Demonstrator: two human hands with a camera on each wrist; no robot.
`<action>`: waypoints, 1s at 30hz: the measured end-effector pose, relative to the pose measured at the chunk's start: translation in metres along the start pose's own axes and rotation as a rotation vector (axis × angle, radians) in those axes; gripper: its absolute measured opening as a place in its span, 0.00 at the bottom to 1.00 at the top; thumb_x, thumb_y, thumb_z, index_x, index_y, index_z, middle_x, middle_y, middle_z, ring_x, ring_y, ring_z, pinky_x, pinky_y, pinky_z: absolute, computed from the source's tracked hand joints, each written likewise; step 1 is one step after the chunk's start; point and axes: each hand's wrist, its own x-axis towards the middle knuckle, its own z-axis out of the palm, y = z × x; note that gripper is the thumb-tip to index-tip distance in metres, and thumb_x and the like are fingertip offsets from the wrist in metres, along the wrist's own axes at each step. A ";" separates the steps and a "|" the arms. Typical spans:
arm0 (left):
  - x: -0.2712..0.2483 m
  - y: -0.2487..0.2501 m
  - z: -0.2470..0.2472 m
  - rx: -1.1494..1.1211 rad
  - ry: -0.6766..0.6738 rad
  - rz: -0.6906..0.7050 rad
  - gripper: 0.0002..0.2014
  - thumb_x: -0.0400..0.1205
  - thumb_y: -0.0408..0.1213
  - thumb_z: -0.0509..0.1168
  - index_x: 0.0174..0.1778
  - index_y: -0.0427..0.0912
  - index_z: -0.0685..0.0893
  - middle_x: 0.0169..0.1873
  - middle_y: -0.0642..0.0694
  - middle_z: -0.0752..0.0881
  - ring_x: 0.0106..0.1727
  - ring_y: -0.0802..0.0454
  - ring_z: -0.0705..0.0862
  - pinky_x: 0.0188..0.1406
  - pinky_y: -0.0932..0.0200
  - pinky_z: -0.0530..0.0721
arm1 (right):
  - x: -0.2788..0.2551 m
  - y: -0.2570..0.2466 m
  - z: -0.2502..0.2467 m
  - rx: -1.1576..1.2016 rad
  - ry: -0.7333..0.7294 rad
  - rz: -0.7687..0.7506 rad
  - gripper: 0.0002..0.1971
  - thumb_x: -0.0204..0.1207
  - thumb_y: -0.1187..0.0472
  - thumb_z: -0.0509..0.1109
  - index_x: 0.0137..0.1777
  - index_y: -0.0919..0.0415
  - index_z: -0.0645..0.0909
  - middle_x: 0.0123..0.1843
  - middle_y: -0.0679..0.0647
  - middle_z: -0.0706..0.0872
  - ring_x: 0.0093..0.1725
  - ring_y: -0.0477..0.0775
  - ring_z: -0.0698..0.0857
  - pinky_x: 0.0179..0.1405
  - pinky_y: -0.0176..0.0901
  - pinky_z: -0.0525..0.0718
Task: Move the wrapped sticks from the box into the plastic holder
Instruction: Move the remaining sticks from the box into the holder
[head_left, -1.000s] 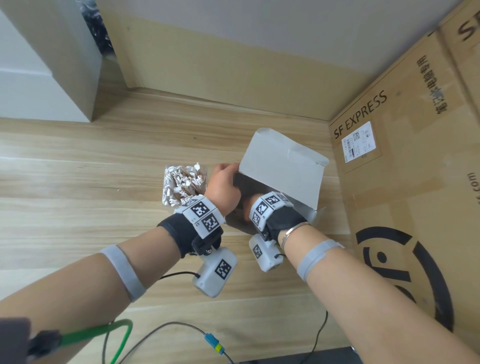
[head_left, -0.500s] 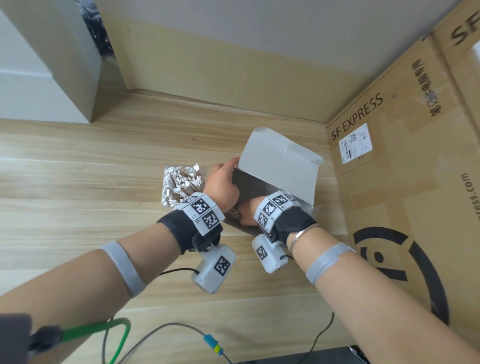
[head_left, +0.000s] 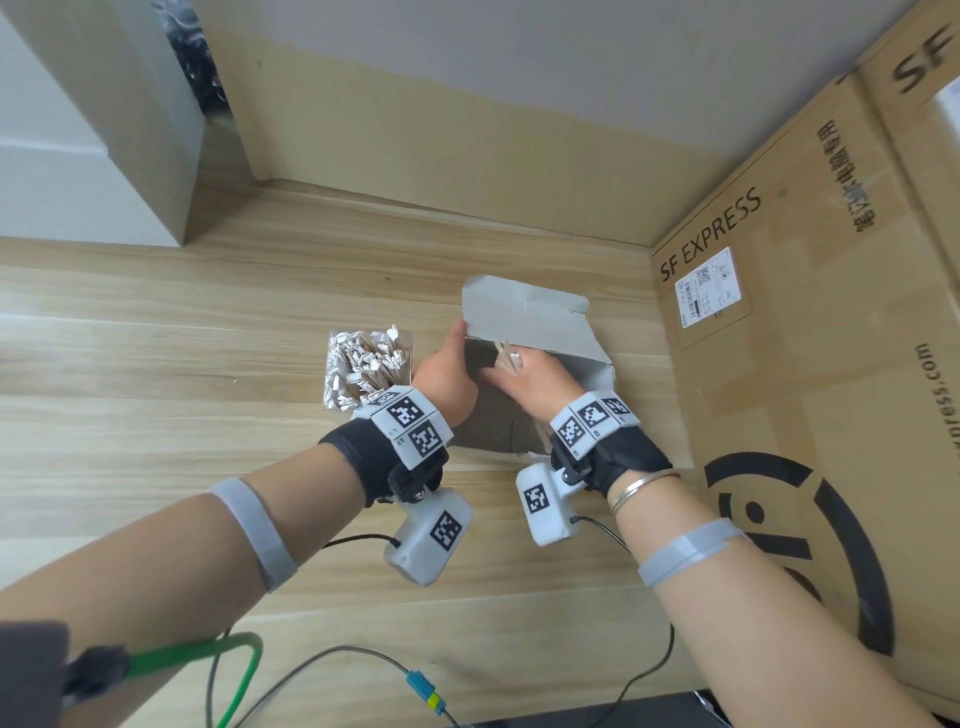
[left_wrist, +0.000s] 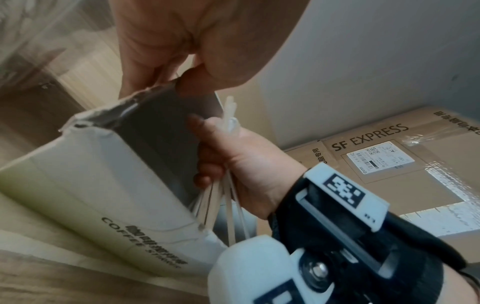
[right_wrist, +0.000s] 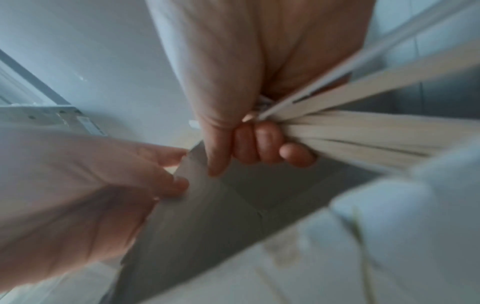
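Observation:
A grey cardboard box (head_left: 524, 317) with its lid up stands tilted on the wooden floor. My left hand (head_left: 447, 374) pinches the box's left wall (left_wrist: 98, 164) at the rim. My right hand (head_left: 530, 379) grips a bunch of wrapped sticks (head_left: 506, 356) over the box's opening; the sticks (right_wrist: 363, 127) fan out from its fist, and their lower ends (left_wrist: 221, 205) still reach into the box. The clear plastic holder (head_left: 366, 369), packed with several wrapped sticks, stands just left of my left hand.
A large SF EXPRESS carton (head_left: 810, 364) lies along the right side, close to the box. A beige wall (head_left: 467, 130) closes off the far side, and a white cabinet (head_left: 93, 156) stands at the far left. Cables (head_left: 322, 670) trail across the floor near me.
My right hand has come up out of the box with a bunch of sticks in its fist. My left hand stays on the box wall, and the box has tilted slightly.

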 end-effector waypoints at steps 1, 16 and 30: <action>0.000 0.000 0.000 0.019 -0.009 -0.011 0.37 0.79 0.20 0.50 0.82 0.48 0.46 0.76 0.36 0.71 0.72 0.39 0.75 0.68 0.50 0.75 | -0.001 0.000 0.000 0.072 0.043 -0.009 0.19 0.78 0.53 0.68 0.28 0.53 0.66 0.28 0.48 0.72 0.29 0.49 0.71 0.30 0.40 0.67; 0.008 -0.009 0.002 0.064 -0.072 0.038 0.43 0.75 0.16 0.50 0.81 0.56 0.45 0.83 0.39 0.49 0.83 0.41 0.56 0.72 0.52 0.70 | -0.016 -0.035 -0.029 0.600 0.250 -0.206 0.13 0.81 0.56 0.63 0.35 0.53 0.70 0.22 0.47 0.64 0.15 0.39 0.63 0.18 0.32 0.65; 0.002 0.002 0.013 0.058 -0.037 0.384 0.31 0.72 0.39 0.74 0.70 0.40 0.71 0.65 0.40 0.80 0.70 0.41 0.74 0.65 0.53 0.72 | -0.023 -0.051 -0.035 0.972 0.467 -0.205 0.14 0.83 0.61 0.60 0.35 0.56 0.67 0.26 0.52 0.61 0.16 0.40 0.62 0.15 0.31 0.59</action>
